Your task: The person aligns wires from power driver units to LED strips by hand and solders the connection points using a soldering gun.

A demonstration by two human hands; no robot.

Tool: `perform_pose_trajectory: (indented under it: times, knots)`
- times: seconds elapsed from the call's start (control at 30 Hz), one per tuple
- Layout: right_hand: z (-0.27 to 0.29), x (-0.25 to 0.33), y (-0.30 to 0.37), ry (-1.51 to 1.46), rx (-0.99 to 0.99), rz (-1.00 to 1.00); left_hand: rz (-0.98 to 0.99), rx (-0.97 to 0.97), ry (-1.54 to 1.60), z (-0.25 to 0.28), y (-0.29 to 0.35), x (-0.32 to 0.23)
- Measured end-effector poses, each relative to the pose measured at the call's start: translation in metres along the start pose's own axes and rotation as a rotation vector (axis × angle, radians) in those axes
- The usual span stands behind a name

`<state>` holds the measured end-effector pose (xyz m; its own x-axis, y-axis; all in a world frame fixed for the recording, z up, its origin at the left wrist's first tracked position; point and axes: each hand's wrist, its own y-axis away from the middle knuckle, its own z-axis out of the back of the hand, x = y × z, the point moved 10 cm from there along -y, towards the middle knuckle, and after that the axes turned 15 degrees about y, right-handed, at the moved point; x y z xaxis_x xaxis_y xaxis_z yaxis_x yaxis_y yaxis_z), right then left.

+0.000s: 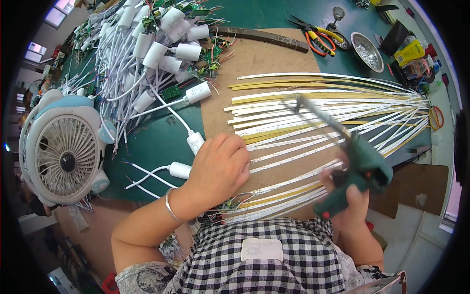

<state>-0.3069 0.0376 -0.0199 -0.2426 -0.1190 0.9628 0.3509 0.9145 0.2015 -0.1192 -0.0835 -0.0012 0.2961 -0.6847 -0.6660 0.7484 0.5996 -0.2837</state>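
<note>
My right hand (350, 196) grips a dark green pistol-shaped soldering gun (364, 164), smeared by motion. The gun's thin metal barrel points up and left over several white and yellow LED strips (293, 115) spread across a brown board (274, 54). The fingers of my left hand (221, 159) are curled together at the strips' left ends, and what they pinch is hidden. Touching that hand on its left is a white cylindrical lamp cap (195, 142) on a white cable. A second white cap (180, 170) lies just below it.
A large heap of white capped cables with green circuit boards (171, 92) fills the back left. A white and blue fan (66, 152) stands at the left. Pliers (318, 36), a metal bowl (367, 51) and a yellow bottle (410, 53) sit at the back right. A dark bar (264, 38) crosses the board.
</note>
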Motion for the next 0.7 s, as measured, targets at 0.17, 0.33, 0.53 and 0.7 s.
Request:
perform_pose_trajectory:
  times: [0.17,0.33,0.53,0.7]
  knots:
    - [-0.03,-0.016,-0.056,-0.266,0.084,-0.007,0.006,-0.013,-0.075,0.001,0.0,-0.005]
    - [-0.042,-0.025,-0.063,-0.34,0.155,-0.012,0.023,-0.021,-0.147,0.002,0.001,-0.005]
    - [-0.042,-0.025,-0.062,-0.309,0.17,0.027,0.069,0.041,-0.136,0.001,0.001,-0.003]
    - [-0.043,-0.026,-0.061,-0.206,0.171,0.03,0.107,0.064,-0.122,-0.001,0.002,0.0]
